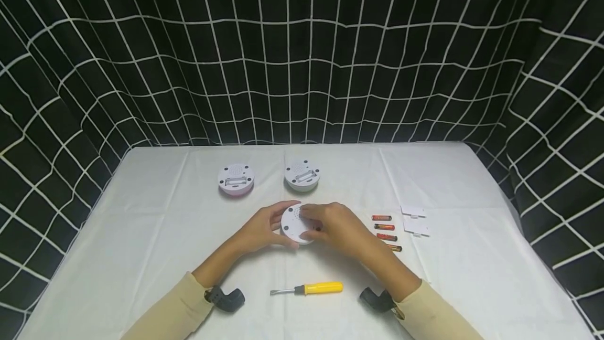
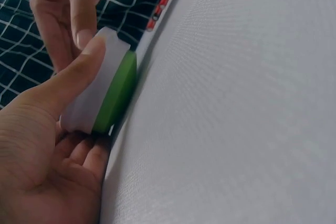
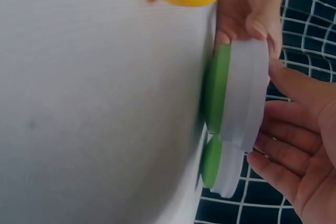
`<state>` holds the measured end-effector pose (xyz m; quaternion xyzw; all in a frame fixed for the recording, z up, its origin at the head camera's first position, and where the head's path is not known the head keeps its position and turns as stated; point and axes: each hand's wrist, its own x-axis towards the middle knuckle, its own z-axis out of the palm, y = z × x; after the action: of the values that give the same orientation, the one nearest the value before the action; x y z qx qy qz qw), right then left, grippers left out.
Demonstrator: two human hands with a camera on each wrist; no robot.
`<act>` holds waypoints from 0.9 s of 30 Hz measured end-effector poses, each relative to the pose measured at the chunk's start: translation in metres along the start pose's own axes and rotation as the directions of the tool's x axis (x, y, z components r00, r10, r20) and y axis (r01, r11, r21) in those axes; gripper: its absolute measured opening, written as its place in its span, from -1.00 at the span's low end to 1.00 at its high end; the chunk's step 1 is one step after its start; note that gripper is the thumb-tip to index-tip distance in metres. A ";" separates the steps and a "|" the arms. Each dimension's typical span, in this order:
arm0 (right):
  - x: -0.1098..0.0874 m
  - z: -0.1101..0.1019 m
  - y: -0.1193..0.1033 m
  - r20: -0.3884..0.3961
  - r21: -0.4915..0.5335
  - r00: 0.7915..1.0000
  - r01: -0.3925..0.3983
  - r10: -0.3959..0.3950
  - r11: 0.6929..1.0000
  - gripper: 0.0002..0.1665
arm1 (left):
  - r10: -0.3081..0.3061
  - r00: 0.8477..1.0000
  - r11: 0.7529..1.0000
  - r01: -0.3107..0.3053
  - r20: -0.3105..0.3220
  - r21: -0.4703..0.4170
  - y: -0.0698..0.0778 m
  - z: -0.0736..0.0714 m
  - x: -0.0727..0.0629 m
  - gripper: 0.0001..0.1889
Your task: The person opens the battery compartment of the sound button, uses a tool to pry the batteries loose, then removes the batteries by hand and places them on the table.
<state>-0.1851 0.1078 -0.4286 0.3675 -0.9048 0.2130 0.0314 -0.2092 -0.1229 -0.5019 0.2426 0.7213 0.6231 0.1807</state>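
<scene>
My left hand [image 1: 261,229] grips the rim of a round white device [image 1: 293,225] with a green lower part, thumb on the near side and fingers round the far side. The device's white face, with dark round feet and small holes, points up. Over the right part of that face is my right hand [image 1: 338,227], thumb and fingertips touching it with the fingers loosely bent. That hand covers part of the face in the head view. In the right wrist view, the green underside [image 3: 216,90] sits close over the white cloth.
Behind stand two similar devices, one pinkish [image 1: 237,189] and one pale green [image 1: 302,187], battery compartments uncovered. Several red batteries [image 1: 384,227] lie in a column to the right, beside two white covers [image 1: 415,227]. A yellow-handled screwdriver [image 1: 323,288] lies in front on the white-covered table [image 1: 155,214].
</scene>
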 end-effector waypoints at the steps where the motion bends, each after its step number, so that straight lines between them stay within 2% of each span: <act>1: 0.000 0.001 0.000 0.003 -0.020 1.000 0.008 -0.008 1.000 -0.55 | 0.002 1.000 1.000 -0.002 0.002 -0.009 -0.001 0.000 0.000 0.01; 6: 0.000 0.003 -0.003 -0.004 -0.089 0.999 0.042 -0.043 0.995 -0.79 | 0.007 1.000 1.000 -0.007 0.002 -0.021 -0.002 0.001 0.000 0.01; 14: 0.000 0.001 -0.009 0.029 -0.205 0.987 0.159 -0.157 0.966 -0.94 | -0.001 1.000 1.000 0.001 -0.013 -0.007 0.000 -0.001 0.000 0.01; 21: -0.001 0.002 -0.013 0.065 -0.298 0.965 0.260 -0.253 0.918 -0.84 | -0.010 1.000 1.000 0.010 -0.013 -0.010 -0.002 -0.001 -0.001 -0.01; 27: -0.003 0.005 -0.013 0.055 -0.277 0.966 0.257 -0.252 0.926 -0.79 | -0.008 1.000 1.000 0.008 -0.018 -0.011 -0.001 -0.001 0.000 -0.03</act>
<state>-0.1741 0.0993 -0.4289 0.4754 -0.8708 0.0727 0.1023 -0.2096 -0.1238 -0.5028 0.2330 0.7206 0.6284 0.1779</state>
